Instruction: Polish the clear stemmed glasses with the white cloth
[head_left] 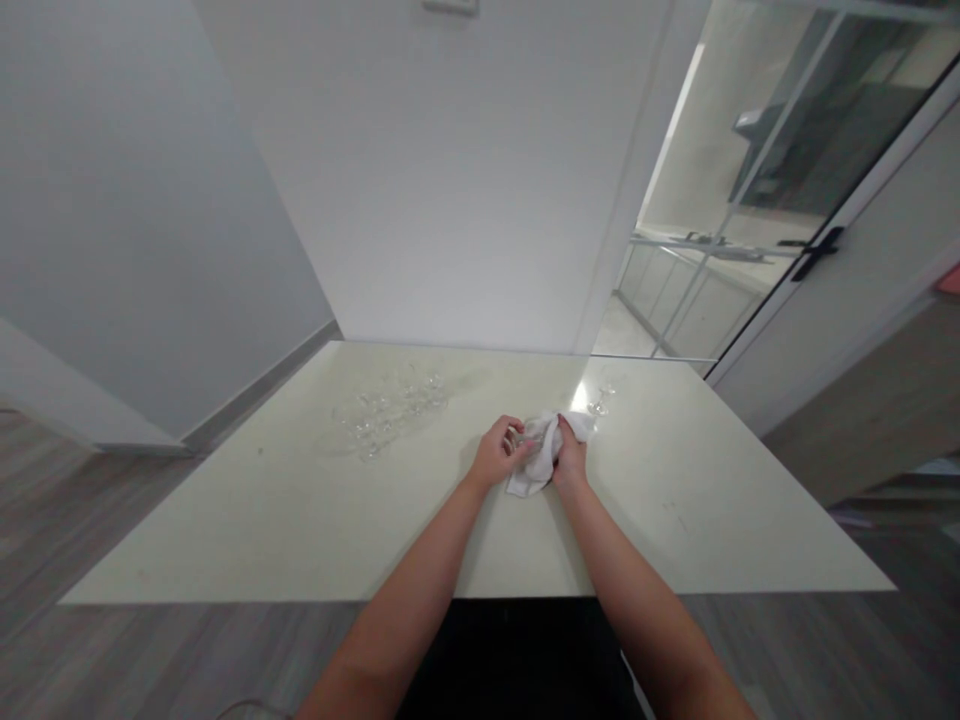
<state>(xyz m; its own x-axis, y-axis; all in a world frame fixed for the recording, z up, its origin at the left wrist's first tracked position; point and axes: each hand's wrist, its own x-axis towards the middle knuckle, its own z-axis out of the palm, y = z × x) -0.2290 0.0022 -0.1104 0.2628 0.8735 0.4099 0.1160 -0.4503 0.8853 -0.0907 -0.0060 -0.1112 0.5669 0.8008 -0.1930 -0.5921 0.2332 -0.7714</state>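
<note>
Near the middle of the table, my left hand [501,452] curls its fingers around what looks like a clear glass [531,436], whose outline is faint and partly covered. My right hand [570,455] grips a white cloth [534,476] bunched against the glass, thumb on top. One corner of the cloth hangs toward me, and another part spreads past my right fingers. To the left stands a group of several clear glass pieces [390,412], their exact shapes hard to make out. Beyond my right hand, a few more clear glass pieces [600,402] sit beside a bright reflection.
The pale, glossy table [262,530] meets a white wall [465,250] at its far edge. A glass-paned door with a black handle [821,250] is at the right. Grey wood-look floor [45,520] surrounds the table.
</note>
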